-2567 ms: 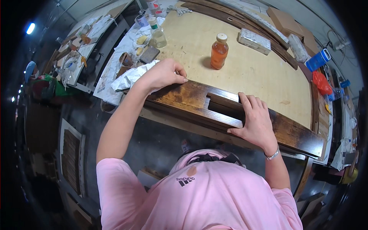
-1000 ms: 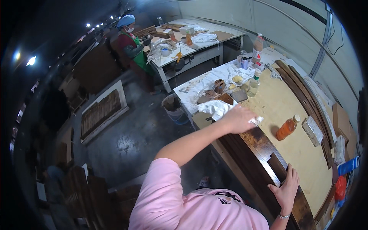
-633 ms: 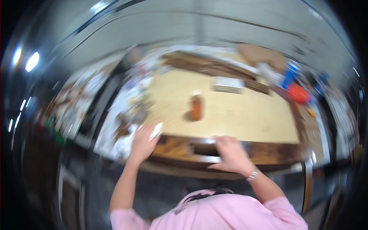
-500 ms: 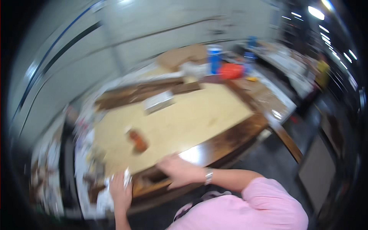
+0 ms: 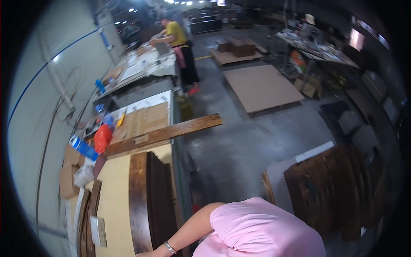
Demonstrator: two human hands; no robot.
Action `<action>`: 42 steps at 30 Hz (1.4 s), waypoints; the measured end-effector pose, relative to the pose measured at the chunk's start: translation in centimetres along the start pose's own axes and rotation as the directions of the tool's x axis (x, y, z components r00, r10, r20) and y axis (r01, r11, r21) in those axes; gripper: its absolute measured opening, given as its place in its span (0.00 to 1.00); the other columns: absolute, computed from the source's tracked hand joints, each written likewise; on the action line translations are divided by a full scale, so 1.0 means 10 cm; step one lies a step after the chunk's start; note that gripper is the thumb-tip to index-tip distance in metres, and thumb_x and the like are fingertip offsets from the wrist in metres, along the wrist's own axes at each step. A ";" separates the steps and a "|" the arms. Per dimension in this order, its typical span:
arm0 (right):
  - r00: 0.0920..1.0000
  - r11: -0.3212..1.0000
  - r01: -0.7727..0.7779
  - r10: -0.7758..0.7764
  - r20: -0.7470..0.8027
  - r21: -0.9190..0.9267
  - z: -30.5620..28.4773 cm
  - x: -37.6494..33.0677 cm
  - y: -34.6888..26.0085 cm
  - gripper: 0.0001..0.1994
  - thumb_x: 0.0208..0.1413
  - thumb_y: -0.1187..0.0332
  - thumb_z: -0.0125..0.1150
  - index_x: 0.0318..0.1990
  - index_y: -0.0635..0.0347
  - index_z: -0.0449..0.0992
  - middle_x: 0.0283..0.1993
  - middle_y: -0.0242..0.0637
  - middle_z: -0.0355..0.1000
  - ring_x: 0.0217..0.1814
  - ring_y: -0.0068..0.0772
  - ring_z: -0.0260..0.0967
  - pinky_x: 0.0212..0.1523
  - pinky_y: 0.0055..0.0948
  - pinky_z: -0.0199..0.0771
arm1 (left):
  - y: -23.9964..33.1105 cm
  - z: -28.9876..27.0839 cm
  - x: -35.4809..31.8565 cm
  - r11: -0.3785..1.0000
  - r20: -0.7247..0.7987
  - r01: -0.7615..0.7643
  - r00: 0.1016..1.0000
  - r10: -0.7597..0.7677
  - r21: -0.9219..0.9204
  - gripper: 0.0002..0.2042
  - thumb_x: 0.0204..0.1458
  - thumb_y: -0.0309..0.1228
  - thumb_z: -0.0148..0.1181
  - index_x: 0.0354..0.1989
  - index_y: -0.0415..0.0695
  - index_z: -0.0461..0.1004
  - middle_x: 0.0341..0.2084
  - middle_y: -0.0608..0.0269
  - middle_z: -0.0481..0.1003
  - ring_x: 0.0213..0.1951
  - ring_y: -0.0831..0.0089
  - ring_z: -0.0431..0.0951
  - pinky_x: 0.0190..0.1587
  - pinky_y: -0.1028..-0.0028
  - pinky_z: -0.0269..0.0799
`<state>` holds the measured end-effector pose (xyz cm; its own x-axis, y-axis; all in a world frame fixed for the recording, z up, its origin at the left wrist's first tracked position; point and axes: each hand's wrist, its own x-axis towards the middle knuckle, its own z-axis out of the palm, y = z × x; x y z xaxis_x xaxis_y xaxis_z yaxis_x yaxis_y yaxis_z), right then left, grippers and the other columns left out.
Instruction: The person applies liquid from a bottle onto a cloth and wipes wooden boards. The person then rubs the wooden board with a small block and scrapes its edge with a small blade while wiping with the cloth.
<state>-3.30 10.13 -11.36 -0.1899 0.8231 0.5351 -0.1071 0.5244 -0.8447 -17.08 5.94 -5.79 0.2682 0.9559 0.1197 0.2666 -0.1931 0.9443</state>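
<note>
Only my right forearm shows, coming in at the lower edge with a metal bracelet at the wrist. My right hand is almost cut off by the frame edge and lies at the near end of a dark stained wooden panel; its fingers are hidden. That panel lies lengthwise on the workbench with the pale plywood top. My left hand is out of view. My pink shirt fills the bottom right.
A long brown plank lies across the bench and juts over the aisle. A blue cylinder, a red bag and cardboard sit at the bench's far side. Dark panels lean at right. A person in a yellow shirt works far off.
The view has swung away along the bench toward the workshop floor. My left hand, the white cloth and the orange bottle have left the picture; my right hand stays on the dark panel.
</note>
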 end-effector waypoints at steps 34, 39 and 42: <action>0.917 0.961 -0.219 0.262 -0.302 0.167 0.45 -1.06 -0.25 0.15 0.57 0.72 0.61 0.19 0.66 0.70 0.16 0.23 0.60 0.22 0.15 0.56 0.23 0.30 0.54 | -0.55 -0.45 -0.52 0.851 -0.044 -0.510 0.854 0.519 0.124 0.13 0.66 0.28 0.52 0.48 0.30 0.78 0.43 0.43 0.76 0.45 0.52 0.76 0.51 0.59 0.73; 0.881 0.964 -0.221 0.263 -0.393 0.149 0.32 -1.27 -0.44 0.16 0.60 0.71 0.61 0.20 0.65 0.70 0.18 0.23 0.62 0.23 0.14 0.56 0.24 0.30 0.56 | -0.51 -0.44 -0.56 0.958 -0.106 -0.255 0.964 0.242 -0.130 0.13 0.65 0.30 0.58 0.48 0.30 0.78 0.43 0.47 0.77 0.42 0.61 0.76 0.48 0.67 0.72; 0.901 0.980 -0.191 0.196 -0.387 0.051 0.18 -1.30 -0.50 0.17 0.62 0.70 0.62 0.21 0.68 0.70 0.18 0.24 0.61 0.23 0.16 0.56 0.24 0.31 0.57 | -0.41 -0.42 -0.58 0.958 -0.134 -0.088 0.990 0.053 -0.274 0.14 0.65 0.32 0.60 0.48 0.31 0.78 0.42 0.51 0.77 0.41 0.66 0.76 0.47 0.70 0.71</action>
<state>-2.11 -3.54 -14.11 0.1855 0.9286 0.3215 -0.1187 0.3459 -0.9307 -23.59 2.12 -9.04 0.1556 0.9654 0.2092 -0.0216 -0.2084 0.9778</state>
